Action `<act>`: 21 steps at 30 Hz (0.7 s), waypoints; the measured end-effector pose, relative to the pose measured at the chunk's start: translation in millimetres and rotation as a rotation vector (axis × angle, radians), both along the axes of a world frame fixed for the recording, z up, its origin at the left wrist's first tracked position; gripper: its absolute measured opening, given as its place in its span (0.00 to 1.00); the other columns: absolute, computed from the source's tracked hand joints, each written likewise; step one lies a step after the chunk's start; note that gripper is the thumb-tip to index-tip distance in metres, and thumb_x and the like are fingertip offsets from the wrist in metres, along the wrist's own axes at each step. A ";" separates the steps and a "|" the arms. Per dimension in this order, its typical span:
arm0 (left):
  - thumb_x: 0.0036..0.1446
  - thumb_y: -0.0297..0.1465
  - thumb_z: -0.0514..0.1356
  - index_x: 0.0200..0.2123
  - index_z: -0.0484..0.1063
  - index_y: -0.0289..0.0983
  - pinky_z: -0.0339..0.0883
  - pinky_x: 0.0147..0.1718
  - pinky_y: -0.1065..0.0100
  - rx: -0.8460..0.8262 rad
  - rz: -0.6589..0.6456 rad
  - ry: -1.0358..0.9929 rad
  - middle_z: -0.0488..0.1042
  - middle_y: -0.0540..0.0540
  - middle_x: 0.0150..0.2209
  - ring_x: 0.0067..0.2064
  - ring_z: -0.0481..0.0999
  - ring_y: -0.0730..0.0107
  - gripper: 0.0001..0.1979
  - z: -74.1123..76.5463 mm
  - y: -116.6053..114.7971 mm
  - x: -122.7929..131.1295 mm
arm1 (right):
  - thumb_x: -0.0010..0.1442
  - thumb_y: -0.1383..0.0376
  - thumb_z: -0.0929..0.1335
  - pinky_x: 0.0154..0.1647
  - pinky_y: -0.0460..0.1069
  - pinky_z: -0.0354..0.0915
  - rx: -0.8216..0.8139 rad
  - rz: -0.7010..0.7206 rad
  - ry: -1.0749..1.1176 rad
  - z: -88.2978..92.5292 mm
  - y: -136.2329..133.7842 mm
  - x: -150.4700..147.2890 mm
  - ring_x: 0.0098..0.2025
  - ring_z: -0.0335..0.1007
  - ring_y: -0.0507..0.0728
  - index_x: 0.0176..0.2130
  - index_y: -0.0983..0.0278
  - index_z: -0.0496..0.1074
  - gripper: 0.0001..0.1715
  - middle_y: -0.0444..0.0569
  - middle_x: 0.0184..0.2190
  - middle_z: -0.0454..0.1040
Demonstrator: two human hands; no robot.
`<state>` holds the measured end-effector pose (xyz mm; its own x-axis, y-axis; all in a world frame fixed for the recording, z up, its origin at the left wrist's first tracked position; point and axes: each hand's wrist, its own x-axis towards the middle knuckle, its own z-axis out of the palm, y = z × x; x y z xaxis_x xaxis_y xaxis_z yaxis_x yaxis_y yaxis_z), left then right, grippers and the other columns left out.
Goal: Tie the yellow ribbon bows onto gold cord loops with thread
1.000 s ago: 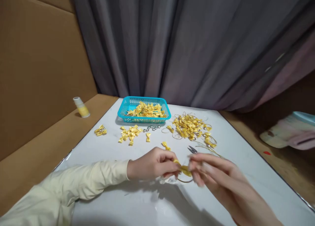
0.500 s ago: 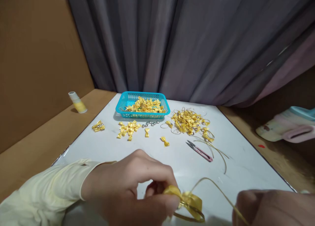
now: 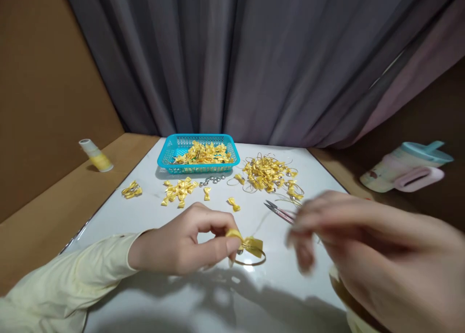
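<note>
My left hand point(image 3: 192, 238) pinches a yellow ribbon bow point(image 3: 252, 246) between thumb and fingers, low over the white table. A thin gold cord loop point(image 3: 259, 262) hangs from the bow, and a small shiny bead sits near the thumb. On the right, my right hand point(image 3: 366, 255) is raised above the table, its fingers bent and smeared by motion. Whether it holds anything I cannot tell. Just beyond its fingertips lie pink-handled thread snips point(image 3: 279, 211), their handle end partly hidden by the hand. Loose gold cord pieces point(image 3: 288, 201) lie beside the snips.
A blue basket point(image 3: 198, 167) of yellow bows stands at the back. Around it lie a pile of corded bows point(image 3: 267, 173), loose bows point(image 3: 179, 191), silver beads point(image 3: 214, 179) and a bundle point(image 3: 131, 189). A thread spool point(image 3: 96, 155) stands left, a lidded cup point(image 3: 399, 168) right.
My right hand has risen from the lower right corner and moved inward toward the snips. The cord it drew out is no longer seen stretched. The view has shifted; my left hand still grips the bow.
</note>
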<state>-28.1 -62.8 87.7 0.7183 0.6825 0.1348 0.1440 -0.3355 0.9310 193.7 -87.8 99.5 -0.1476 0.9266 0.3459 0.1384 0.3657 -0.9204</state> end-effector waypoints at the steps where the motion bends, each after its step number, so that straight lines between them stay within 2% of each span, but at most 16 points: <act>1: 0.59 0.29 0.53 0.24 0.67 0.33 0.55 0.21 0.77 -0.036 0.005 0.003 0.63 0.54 0.18 0.20 0.61 0.80 0.11 -2.6 2.5 1.0 | 0.52 0.59 0.73 0.24 0.45 0.67 -0.046 0.015 -0.008 3.4 6.2 -3.7 0.22 0.69 0.51 0.30 0.59 0.78 0.06 0.46 0.23 0.74; 4: 0.59 0.31 0.52 0.25 0.67 0.33 0.54 0.20 0.77 -0.134 0.006 0.011 0.61 0.55 0.17 0.20 0.59 0.80 0.12 -9.2 10.1 4.2 | 0.49 0.59 0.74 0.24 0.43 0.67 -0.299 0.161 -0.075 0.3 20.1 -10.0 0.25 0.70 0.51 0.30 0.63 0.77 0.10 0.47 0.25 0.75; 8: 0.59 0.33 0.53 0.25 0.66 0.33 0.54 0.20 0.76 -0.173 0.006 0.031 0.62 0.55 0.18 0.20 0.60 0.80 0.12 -16.5 17.4 8.3 | 0.49 0.60 0.74 0.29 0.43 0.68 -0.526 0.294 -0.009 -20.4 22.0 -9.4 0.25 0.70 0.49 0.30 0.67 0.76 0.12 0.46 0.23 0.75; 12: 0.58 0.34 0.53 0.25 0.67 0.33 0.53 0.20 0.76 -0.183 -0.006 0.078 0.61 0.55 0.18 0.20 0.59 0.80 0.12 -31.8 22.7 10.8 | 0.50 0.60 0.74 0.29 0.43 0.67 -0.600 0.328 0.086 -41.4 20.5 -8.5 0.24 0.69 0.48 0.29 0.68 0.76 0.12 0.46 0.22 0.75; 16: 0.58 0.36 0.53 0.25 0.66 0.33 0.55 0.22 0.75 -0.210 -0.023 0.098 0.63 0.54 0.19 0.21 0.60 0.78 0.14 -50.8 27.7 12.8 | 0.45 0.59 0.76 0.27 0.43 0.65 -0.683 0.312 0.134 -59.4 25.5 -7.8 0.22 0.68 0.48 0.28 0.69 0.75 0.15 0.47 0.20 0.74; 21: 0.58 0.36 0.51 0.26 0.68 0.33 0.58 0.26 0.72 -0.265 -0.006 0.062 0.64 0.52 0.20 0.23 0.63 0.76 0.14 -63.6 31.8 14.5 | 0.45 0.59 0.76 0.25 0.43 0.63 -0.693 0.266 0.178 -72.4 28.0 -5.6 0.21 0.67 0.48 0.28 0.69 0.75 0.16 0.46 0.19 0.73</act>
<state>-13.6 -31.0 24.1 0.7236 0.6841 -0.0918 0.2019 -0.0825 0.9759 188.0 -59.8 27.1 -0.3927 0.8815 -0.2623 -0.0455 -0.3035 -0.9517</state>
